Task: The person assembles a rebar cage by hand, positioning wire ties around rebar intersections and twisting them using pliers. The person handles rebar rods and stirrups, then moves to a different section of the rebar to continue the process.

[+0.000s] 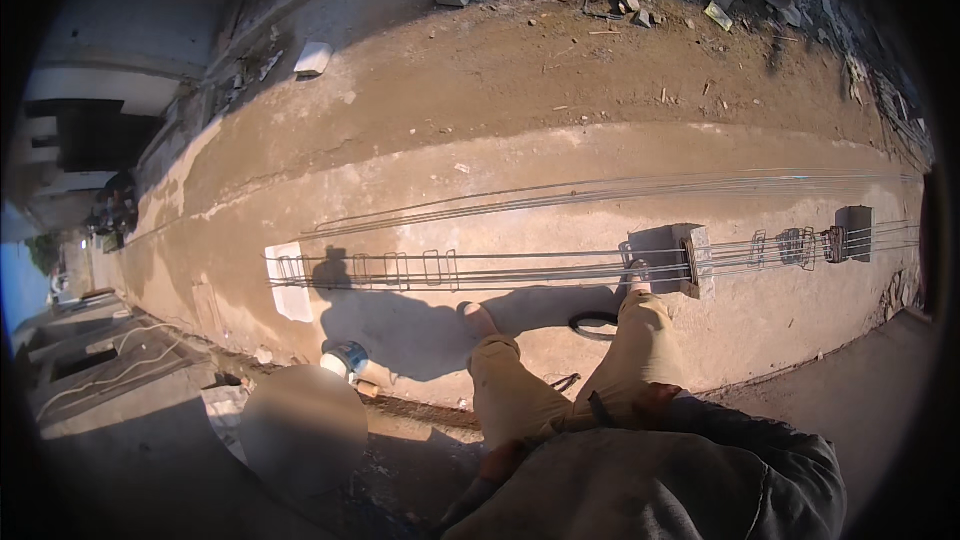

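Note:
My left hand [503, 462] is low beside my left hip, mostly covered by the dark sleeve. My right hand [655, 399] rests by my right thigh, close to the cuff. The fingers of both are too dark and small to make out. Ahead of my legs, long steel rebars [560, 268] run left to right, raised on a white block [292, 302] and a grey concrete block [703, 262]. Square wire stirrups [440, 268] hang around the bars toward the left; more stirrups [795, 247] are bunched at the right. My right foot stands against the bars beside the grey block.
Loose rebars [480, 202] lie beyond the raised ones. A black coil [594, 326] is between my feet, and a blue-and-white bucket [346, 360] lies at left. Another block [854, 232] supports the right end. Rubble [640, 0] litters the far side. A round blur hides the lower left.

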The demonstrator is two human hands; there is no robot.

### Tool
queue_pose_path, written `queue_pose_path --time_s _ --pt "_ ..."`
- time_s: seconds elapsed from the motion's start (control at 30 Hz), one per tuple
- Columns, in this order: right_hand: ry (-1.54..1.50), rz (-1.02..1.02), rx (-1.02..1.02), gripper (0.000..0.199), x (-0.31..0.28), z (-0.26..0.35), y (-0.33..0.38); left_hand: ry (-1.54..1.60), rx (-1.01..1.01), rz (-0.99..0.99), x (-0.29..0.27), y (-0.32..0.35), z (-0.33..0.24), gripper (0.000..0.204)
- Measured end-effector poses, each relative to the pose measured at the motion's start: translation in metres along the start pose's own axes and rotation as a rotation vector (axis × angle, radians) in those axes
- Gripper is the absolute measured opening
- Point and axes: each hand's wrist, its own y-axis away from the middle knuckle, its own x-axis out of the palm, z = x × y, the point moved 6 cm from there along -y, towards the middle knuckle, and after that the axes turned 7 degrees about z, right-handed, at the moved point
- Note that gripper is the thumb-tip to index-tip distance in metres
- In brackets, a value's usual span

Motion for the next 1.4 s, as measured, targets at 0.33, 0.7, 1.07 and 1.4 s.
queue_pose_path --time_s 0.33,0.7,1.07,1.4 --pt "-0.365 -0.201 0.482 0.027 0.023 0.178 -0.088 -0.178 0.110 0.233 -0.131 0.027 0.160 0.029" --pt "-0.573 -0.515 0.417 0.021 0.080 0.303 -0.151 -0.520 0.173 0.275 -0.239 0.060 0.209 0.027" --pt "-0.683 -0.479 0.421 0.021 0.155 0.346 -0.272 -0.355 0.182 0.397 -0.273 0.083 0.275 0.054" --pt "-0.963 -0.273 -0.060 0.021 0.198 0.357 -0.384 -0.510 1.018 0.621 -0.282 0.007 0.323 0.029"
